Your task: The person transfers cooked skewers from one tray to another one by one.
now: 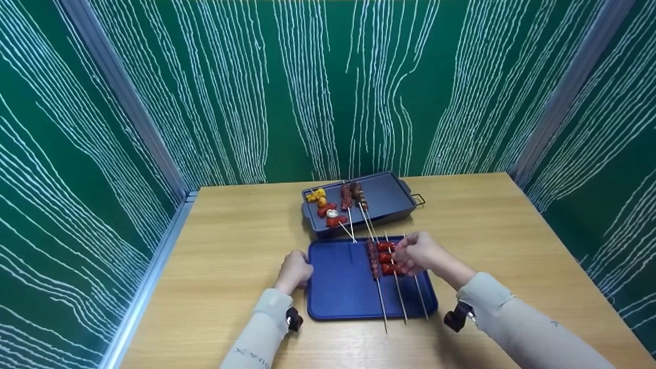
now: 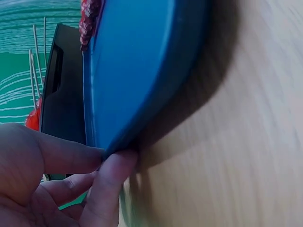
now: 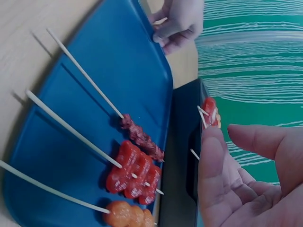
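My left hand [image 1: 295,269] pinches the left rim of a blue tray [image 1: 338,287] between thumb and finger, seen close in the left wrist view. Three skewers lie side by side on the tray's right part: dark red meat [image 1: 373,259], glossy red pieces [image 3: 132,172] and orange balls [image 3: 124,213]. Their sticks point toward me, past the near rim. Over the far right of the tray is my right hand [image 1: 417,253], covering the orange balls in the head view. Its thumb and forefinger are apart with nothing between them in the right wrist view.
Behind the tray stands a dark grey grill pan [image 1: 387,197] with a wire handle [image 1: 419,199] at its right. It holds two meat skewers [image 1: 353,195] and a mixed skewer [image 1: 326,207], sticks overhanging toward the tray. Green, white-streaked walls [image 1: 287,92] enclose the wooden table [image 1: 230,230].
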`<state>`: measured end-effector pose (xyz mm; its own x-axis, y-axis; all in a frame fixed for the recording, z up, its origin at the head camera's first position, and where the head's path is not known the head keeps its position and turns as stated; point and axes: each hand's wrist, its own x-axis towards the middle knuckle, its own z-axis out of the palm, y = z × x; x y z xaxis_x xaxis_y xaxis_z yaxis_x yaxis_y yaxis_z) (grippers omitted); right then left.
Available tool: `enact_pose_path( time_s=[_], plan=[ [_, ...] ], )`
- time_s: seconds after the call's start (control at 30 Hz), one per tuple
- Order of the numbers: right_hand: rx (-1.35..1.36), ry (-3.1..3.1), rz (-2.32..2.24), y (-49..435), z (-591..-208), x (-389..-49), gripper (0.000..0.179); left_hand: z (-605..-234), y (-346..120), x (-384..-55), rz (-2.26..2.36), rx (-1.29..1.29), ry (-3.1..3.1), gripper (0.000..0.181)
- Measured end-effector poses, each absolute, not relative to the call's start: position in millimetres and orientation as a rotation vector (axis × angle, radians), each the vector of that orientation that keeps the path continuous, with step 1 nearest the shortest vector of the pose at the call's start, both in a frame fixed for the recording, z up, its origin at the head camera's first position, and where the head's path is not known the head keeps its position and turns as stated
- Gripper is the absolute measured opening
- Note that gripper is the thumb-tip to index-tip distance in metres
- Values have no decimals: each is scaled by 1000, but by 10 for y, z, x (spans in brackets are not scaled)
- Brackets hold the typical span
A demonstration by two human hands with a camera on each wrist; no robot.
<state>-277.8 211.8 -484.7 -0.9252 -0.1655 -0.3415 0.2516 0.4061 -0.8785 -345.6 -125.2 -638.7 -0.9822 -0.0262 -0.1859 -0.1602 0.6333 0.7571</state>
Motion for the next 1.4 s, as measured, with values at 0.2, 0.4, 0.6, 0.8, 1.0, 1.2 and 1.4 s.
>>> enact_pose_path(
  time_s=[0.2,0.4,0.6,0.8,1.0,1.2,1.4],
  plan=[
    [82,2314,-1583,2234,-4840,-2812,14,-6358,-1258,-3460,1274,-150,2685,17],
    [126,2375,-1578,2374,-4940,-2826,27,-5966,-1158,-3246,1115,-108,2849,25],
    [190,2418,-1531,2489,-5072,-2806,36,-5548,-1039,-3066,1086,-196,2891,24],
    [244,2467,-1486,2599,-5215,-2761,35,-5430,-972,-3071,1155,-173,2939,12],
    [306,2465,-1492,2680,-5382,-2737,34,-5310,-883,-3131,1254,-159,2898,9],
    [337,2483,-1494,2724,-5540,-2709,35,-5776,-879,-3560,1333,-89,2892,13],
    [299,2543,-1476,2734,-5657,-2677,29,-6209,-809,-3917,1357,-46,2936,12]
  ],
)
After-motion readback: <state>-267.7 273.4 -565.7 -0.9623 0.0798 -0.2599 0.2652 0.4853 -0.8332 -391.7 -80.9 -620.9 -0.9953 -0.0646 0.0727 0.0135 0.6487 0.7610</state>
